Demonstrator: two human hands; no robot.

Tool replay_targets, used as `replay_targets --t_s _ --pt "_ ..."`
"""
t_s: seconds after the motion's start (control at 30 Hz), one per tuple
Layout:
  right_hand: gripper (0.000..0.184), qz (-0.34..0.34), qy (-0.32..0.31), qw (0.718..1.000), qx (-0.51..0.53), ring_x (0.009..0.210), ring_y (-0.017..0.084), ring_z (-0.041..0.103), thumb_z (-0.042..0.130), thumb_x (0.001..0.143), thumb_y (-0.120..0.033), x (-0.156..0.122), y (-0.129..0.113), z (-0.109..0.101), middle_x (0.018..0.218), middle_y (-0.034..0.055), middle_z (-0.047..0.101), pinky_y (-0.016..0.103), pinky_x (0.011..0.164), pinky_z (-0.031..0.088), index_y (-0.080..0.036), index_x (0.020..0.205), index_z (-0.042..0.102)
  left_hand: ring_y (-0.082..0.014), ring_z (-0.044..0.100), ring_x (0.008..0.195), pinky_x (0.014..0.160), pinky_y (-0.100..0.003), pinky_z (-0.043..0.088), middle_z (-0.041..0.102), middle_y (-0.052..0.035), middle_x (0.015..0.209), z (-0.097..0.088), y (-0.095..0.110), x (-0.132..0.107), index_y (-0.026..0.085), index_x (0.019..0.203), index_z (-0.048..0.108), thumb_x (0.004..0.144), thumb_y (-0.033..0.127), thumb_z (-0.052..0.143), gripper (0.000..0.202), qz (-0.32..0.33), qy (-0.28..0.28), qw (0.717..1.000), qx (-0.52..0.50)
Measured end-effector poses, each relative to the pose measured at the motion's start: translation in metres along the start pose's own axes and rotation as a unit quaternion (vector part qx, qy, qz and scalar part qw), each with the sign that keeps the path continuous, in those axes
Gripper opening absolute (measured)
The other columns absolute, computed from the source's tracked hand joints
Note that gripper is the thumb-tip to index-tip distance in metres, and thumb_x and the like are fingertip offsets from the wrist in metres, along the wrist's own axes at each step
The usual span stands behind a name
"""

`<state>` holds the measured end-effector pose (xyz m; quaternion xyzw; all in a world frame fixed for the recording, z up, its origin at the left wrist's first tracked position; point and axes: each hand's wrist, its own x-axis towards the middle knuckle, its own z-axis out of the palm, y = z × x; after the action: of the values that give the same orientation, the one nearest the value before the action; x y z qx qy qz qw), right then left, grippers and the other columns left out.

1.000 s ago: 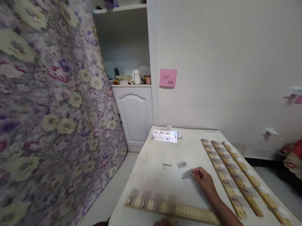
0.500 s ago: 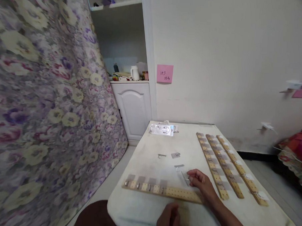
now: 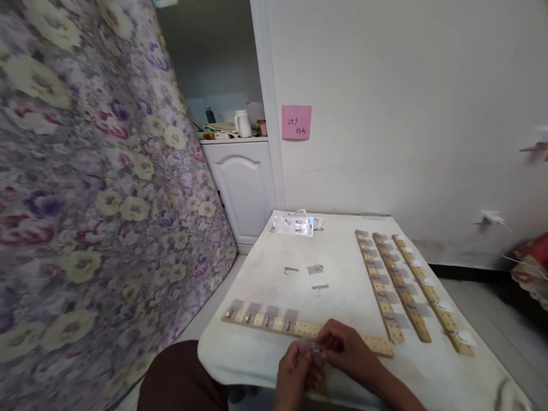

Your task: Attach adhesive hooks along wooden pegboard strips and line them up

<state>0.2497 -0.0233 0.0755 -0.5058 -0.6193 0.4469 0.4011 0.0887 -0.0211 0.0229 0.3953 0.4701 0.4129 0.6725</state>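
My left hand (image 3: 296, 367) and my right hand (image 3: 347, 354) meet at the near edge of the white table (image 3: 343, 281), fingers pinched together on a small clear hook piece (image 3: 317, 349) between them. Just beyond the hands lies a wooden perforated strip (image 3: 273, 322) with several small metal hooks fixed along its left part. Farther up the table lie three loose small hook pieces (image 3: 316, 279) and a clear packet (image 3: 292, 225).
Three more wooden strips (image 3: 401, 290) lie side by side on the table's right half. A floral curtain (image 3: 75, 191) hangs at the left, a white cabinet (image 3: 245, 189) stands behind, and a pink note (image 3: 296, 121) is stuck on the wall.
My right hand picked a small piece from the middle of the table and drew it back to the near edge. My left hand rose to meet it. The view tilted down.
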Motion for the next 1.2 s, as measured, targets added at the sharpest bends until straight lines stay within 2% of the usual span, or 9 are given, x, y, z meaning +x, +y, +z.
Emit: replay_targets --t_s 0.17,0.3,0.4,0.53,0.63,0.73,1.0,1.1,1.2 --pt "0.015 0.024 0.020 0.999 0.025 0.053 0.009 0.048 0.057 0.078 -0.029 0.005 0.012 -0.012 0.059 -0.0042 0.053 0.021 0.050 0.036 -0.016 0.086 0.061 -0.0071 0.053 0.044 0.043 -0.018 0.035 0.065 0.0008 0.066 -0.001 0.020 -0.008 0.017 0.077 0.055 0.063 0.059 0.069 0.047 0.017 0.016 1.000 -0.005" --pt "0.020 0.075 -0.050 0.990 0.105 0.048 0.010 0.052 0.058 0.077 -0.036 0.004 0.023 -0.003 0.064 -0.0026 0.057 0.020 0.043 0.036 -0.016 0.078 0.057 -0.0070 0.054 0.045 0.044 -0.018 0.036 0.065 0.0011 0.068 0.001 0.028 -0.015 0.016 0.080 0.055 0.062 0.056 0.070 0.046 0.005 0.017 1.000 -0.026" --pt "0.024 0.080 -0.049 0.988 0.121 0.048 0.010 0.052 0.056 0.078 -0.040 0.003 0.024 0.007 0.064 -0.0018 0.059 0.020 0.043 0.037 -0.017 0.075 0.057 -0.0081 0.057 0.049 0.046 -0.018 0.038 0.065 0.0015 0.070 0.002 0.026 -0.016 0.016 0.081 0.055 0.062 0.054 0.070 0.045 -0.001 0.015 0.999 -0.028" --pt "0.018 0.051 -0.003 0.995 0.090 0.056 0.012 0.055 0.062 0.073 -0.033 0.003 0.018 0.012 0.064 -0.0015 0.062 0.021 0.052 0.041 -0.017 0.080 0.061 -0.0095 0.058 0.045 0.041 -0.018 0.035 0.066 0.0007 0.070 0.004 0.021 -0.020 0.018 0.081 0.051 0.068 0.056 0.063 0.042 -0.009 -0.031 0.998 0.046" --pt "0.013 0.041 -0.028 0.994 0.092 0.063 0.013 0.057 0.065 0.069 -0.025 0.003 0.018 0.012 0.067 -0.0002 0.065 0.023 0.059 0.042 -0.017 0.079 0.063 -0.0095 0.055 0.039 0.037 -0.018 0.031 0.066 0.0012 0.063 0.006 0.016 -0.023 0.019 0.078 0.047 0.073 0.056 0.058 0.039 0.002 -0.082 0.992 0.100" --pt "0.005 0.043 -0.054 0.995 0.078 0.057 0.012 0.053 0.063 0.068 -0.021 0.001 0.022 0.011 0.061 -0.0015 0.061 0.022 0.054 0.037 -0.016 0.068 0.061 -0.0088 0.052 0.036 0.036 -0.018 0.030 0.064 0.0021 0.058 0.006 0.011 -0.023 0.020 0.076 0.046 0.071 0.054 0.059 0.037 0.008 -0.094 0.988 0.119" --pt "0.004 0.027 -0.048 0.998 0.032 0.051 0.009 0.042 0.060 0.066 -0.016 0.011 0.022 0.001 0.054 -0.0056 0.051 0.020 0.050 0.029 -0.016 0.071 0.061 -0.0073 0.041 0.033 0.037 -0.018 0.026 0.047 0.0093 0.042 -0.006 0.008 -0.007 0.020 0.072 0.047 0.071 0.051 0.058 0.033 0.045 -0.033 0.989 0.138" --pt "0.003 0.012 -0.021 0.999 0.021 0.053 0.010 0.045 0.059 0.069 -0.018 0.030 0.024 -0.001 0.056 -0.0046 0.053 0.021 0.051 0.031 -0.016 0.070 0.060 -0.0069 0.041 0.036 0.039 -0.019 0.027 0.055 0.0061 0.055 -0.011 0.013 -0.007 0.019 0.079 0.051 0.077 0.050 0.052 0.031 0.061 -0.013 0.989 0.138" --pt "0.005 0.009 0.005 1.000 0.014 0.054 0.010 0.046 0.058 0.070 -0.021 0.051 0.031 -0.001 0.057 -0.0039 0.054 0.021 0.052 0.033 -0.016 0.070 0.059 -0.0101 0.050 0.050 0.049 -0.021 0.036 0.058 0.0028 0.067 -0.018 0.020 -0.013 0.019 0.082 0.055 0.081 0.035 0.048 0.017 0.141 0.033 0.962 0.233"
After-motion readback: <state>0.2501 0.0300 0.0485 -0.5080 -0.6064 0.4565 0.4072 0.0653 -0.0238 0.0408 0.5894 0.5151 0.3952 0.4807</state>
